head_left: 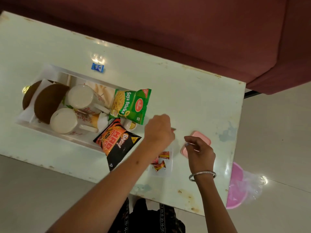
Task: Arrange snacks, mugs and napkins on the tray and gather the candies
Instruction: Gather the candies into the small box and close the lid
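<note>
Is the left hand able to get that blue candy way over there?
Probably yes. The blue candy lies alone on bare table beyond the tray; the left hand must stretch over the snacks.

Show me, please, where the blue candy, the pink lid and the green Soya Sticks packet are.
blue candy (97, 67): head view, middle of its wrapper.
pink lid (202, 137): head view, its top face beyond the right hand.
green Soya Sticks packet (131, 105): head view, centre of its printed front.
</note>
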The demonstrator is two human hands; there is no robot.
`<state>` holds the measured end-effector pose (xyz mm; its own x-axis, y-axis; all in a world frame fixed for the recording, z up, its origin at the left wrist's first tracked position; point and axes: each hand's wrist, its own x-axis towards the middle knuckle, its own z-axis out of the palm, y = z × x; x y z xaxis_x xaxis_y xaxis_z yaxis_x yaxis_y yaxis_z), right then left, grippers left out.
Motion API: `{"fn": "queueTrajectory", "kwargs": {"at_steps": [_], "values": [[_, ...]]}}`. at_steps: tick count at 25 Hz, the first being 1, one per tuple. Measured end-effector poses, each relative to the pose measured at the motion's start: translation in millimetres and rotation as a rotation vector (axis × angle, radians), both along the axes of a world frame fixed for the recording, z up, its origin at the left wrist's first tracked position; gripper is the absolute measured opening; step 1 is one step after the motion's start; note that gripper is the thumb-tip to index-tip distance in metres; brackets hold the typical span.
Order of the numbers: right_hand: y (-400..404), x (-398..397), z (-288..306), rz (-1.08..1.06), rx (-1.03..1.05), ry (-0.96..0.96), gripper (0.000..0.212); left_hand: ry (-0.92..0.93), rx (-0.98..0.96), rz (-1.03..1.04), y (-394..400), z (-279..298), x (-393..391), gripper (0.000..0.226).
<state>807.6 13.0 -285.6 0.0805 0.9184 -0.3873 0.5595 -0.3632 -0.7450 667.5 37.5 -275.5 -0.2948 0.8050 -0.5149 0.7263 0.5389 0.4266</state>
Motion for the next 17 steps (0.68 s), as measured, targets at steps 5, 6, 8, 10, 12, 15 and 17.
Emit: {"fn": "queueTrajectory", "kwargs": {"at_steps": [5,6,8,10,12,15,17], "values": [[-10,-14,-4,0.003,-0.051,-0.054,0.023,-0.151,-0.237,-0.007,-51,-5,7,0.033],[-13,-17,-6,0.017,-0.075,-0.079,0.022,-0.209,-0.235,0.028,-52,-2,1,0.036],[-21,-24,-11,0.044,-0.119,-0.127,0.022,-0.384,-0.144,0.162,-50,10,-23,0.033],[-29,-29,-15,0.023,-0.130,-0.176,0.021,-0.444,0.091,0.263,-39,26,-65,0.021],[-35,-36,-16,-0.035,-0.101,-0.211,0.018,-0.301,0.386,0.344,-17,36,-122,0.010],[-36,-53,-11,-0.116,-0.050,-0.232,0.017,-0.029,0.534,0.406,25,29,-210,0.016],[-32,-66,-7,-0.165,-0.019,-0.226,0.017,0.138,0.402,0.291,49,8,-254,0.030]]}}
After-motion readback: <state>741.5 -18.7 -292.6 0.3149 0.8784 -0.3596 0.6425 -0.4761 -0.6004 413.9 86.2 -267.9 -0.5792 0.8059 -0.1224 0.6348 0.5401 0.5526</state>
